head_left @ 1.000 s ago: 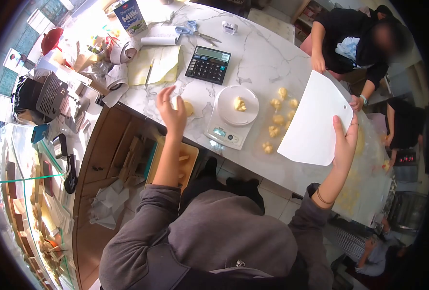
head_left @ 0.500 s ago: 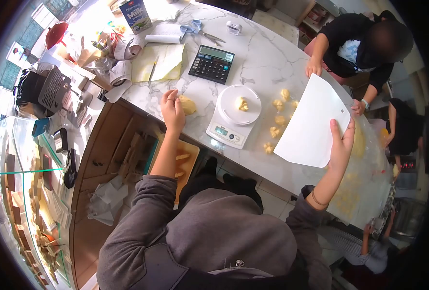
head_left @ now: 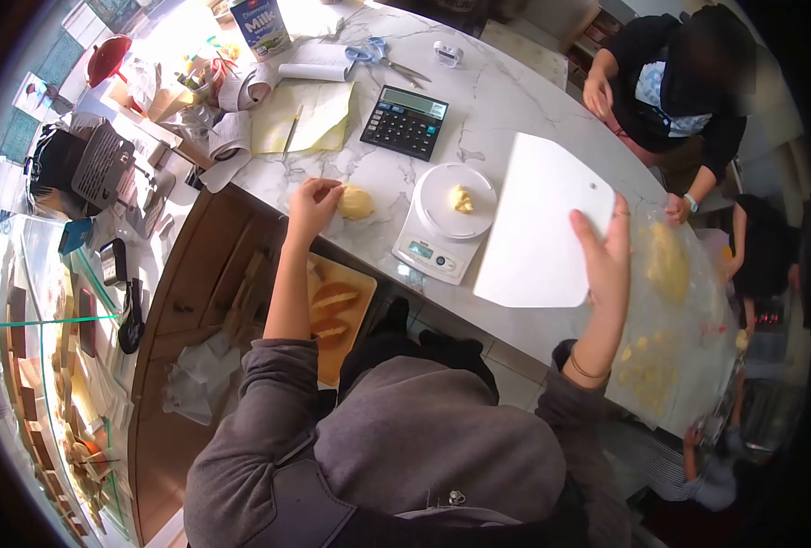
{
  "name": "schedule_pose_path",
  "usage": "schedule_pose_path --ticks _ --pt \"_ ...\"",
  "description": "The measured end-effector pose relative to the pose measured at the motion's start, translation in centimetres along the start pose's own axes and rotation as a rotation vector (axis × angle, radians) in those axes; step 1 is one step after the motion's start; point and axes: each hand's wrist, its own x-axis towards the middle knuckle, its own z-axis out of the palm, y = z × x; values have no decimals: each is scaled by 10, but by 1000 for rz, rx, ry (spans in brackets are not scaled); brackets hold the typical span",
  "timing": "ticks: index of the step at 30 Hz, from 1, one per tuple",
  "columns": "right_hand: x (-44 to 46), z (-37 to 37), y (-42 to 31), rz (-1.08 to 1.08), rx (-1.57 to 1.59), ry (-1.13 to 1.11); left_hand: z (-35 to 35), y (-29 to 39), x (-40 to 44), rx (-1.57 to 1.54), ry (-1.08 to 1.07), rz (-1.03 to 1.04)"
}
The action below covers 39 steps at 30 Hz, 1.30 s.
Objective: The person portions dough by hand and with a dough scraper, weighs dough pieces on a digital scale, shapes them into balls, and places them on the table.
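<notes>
My right hand (head_left: 611, 251) grips a large white dough scraper (head_left: 538, 228) by its right edge, held up over the counter. My left hand (head_left: 314, 208) is closed in a pinch, fingertips at the edge of a yellow dough lump (head_left: 357, 204); whether anything is between them is hidden. Between my hands stands a white kitchen scale (head_left: 431, 251) with a small dough piece (head_left: 461, 198) on its round plate. The scraper covers the counter just right of the scale.
A calculator (head_left: 404, 122), scissors (head_left: 401, 68), yellow paper (head_left: 319, 119) and a milk carton (head_left: 259, 27) lie or stand at the back left. Across the counter is a person in black (head_left: 689, 82). A larger dough mass (head_left: 668, 260) rests on plastic at right.
The scraper has moved left, over the small dough pieces that showed beside the scale. My left fingers have closed into a pinch. The person opposite has drawn one hand off the counter edge.
</notes>
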Motion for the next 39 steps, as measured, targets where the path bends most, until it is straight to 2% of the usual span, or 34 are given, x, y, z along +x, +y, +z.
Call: schedule_pose_path --ticks 2,5,6,10,20,26,29,32,35,38,39 --pt "10 39 3 -44 20 -116 -6 7 -1 -46 -42 -128" --pt "19 107 7 -211 -226 -207 -9 22 -11 -31 -17 -179" --pt "18 129 5 -111 -225 -268 -8 24 -15 -45 4 -153" --pt "18 196 19 -148 -491 -468 -9 16 -27 -82 62 -46" --pt "14 238 23 -80 -682 -664 -11 11 -38 65 92 123" --pt "10 257 13 -93 -760 -702 -12 7 -35 138 132 136" --pt "9 264 7 -98 -761 -700 -12 3 -32 164 164 215" --pt "13 270 4 -119 -754 -687 -15 12 -26 216 137 177" --pt "23 281 16 -170 -719 -622 -16 11 -21 251 67 50" --pt "40 278 45 -118 -599 -530 -23 21 -31 132 73 -108" --pt "46 274 57 -40 -547 -538 -23 21 -36 2 138 -163"
